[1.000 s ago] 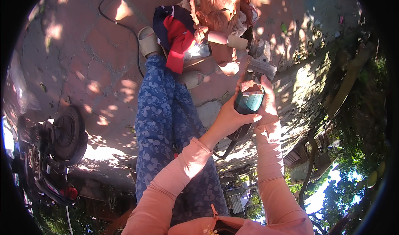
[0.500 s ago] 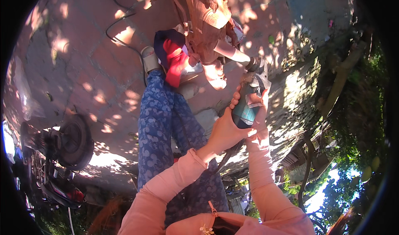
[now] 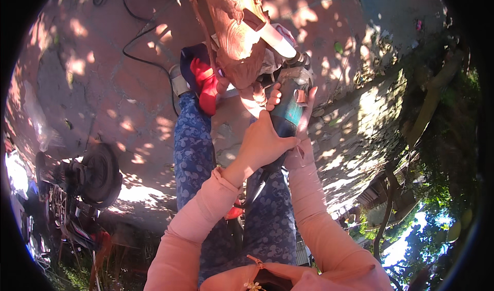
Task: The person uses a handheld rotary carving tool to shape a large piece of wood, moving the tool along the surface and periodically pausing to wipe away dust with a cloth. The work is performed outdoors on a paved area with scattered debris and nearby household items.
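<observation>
Both my hands grip a teal and black power grinder (image 3: 287, 115) with a long pale cylindrical sanding roller (image 3: 278, 39) at its far end. My left hand (image 3: 260, 140) is closed round the rear of the body, its thumb across the black end. My right hand (image 3: 305, 112) holds the body from the right side and partly underneath; much of it is hidden by the tool. The roller lies along the right side of a carved reddish-brown wood piece (image 3: 237, 38); whether it presses on the wood I cannot tell.
Red and dark blue cloth (image 3: 207, 87) lies left of the wood, near my tan shoe (image 3: 178, 81). A black cable (image 3: 135, 45) snakes over the paved floor. A wheeled machine (image 3: 100, 175) stands at left, and a stone edge with plants (image 3: 437, 152) runs along the right.
The grinder has moved up and left in the picture with both hands still on it. The roller now reaches farther up beside the wood. My right leg has swung outward, and the view has shifted slightly.
</observation>
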Demonstrator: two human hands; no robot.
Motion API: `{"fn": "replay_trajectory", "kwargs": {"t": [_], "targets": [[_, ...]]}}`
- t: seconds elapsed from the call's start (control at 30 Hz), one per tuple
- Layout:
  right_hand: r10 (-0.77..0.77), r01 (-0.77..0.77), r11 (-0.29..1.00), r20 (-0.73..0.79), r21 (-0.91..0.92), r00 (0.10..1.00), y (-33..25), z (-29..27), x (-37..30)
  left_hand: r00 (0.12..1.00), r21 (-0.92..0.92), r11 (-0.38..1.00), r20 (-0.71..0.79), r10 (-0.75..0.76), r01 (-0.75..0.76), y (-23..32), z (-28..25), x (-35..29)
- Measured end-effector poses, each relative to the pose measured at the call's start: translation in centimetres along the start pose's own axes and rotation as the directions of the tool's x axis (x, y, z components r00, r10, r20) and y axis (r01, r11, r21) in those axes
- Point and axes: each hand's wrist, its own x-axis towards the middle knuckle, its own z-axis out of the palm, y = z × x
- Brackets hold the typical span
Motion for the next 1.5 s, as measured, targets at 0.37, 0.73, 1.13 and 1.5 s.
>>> {"fn": "replay_trajectory", "kwargs": {"t": [0.37,0.73,1.13,1.5], "targets": [[0.179,-0.175,0.983,-0.065,0.061,0.982,-0.4,-2.0,0.1,0.969,-0.108,0.981,-0.166,-0.18,0.164,-0.5,3.3,0.0],[0.162,-0.153,0.978,-0.055,0.143,0.985,0.9,-1.7,0.2,0.983,-0.061,0.987,-0.107,-0.151,0.145,-0.4,1.8,-0.3],[0.139,-0.149,0.958,0.057,0.243,0.989,0.9,-2.8,1.3,0.983,0.091,0.985,-0.125,-0.137,0.149,0.1,1.4,0.7],[0.087,-0.09,0.953,0.024,0.289,0.996,1.4,-2.3,1.5,0.985,0.151,0.976,-0.089,-0.148,0.16,0.4,0.8,1.2]]}}
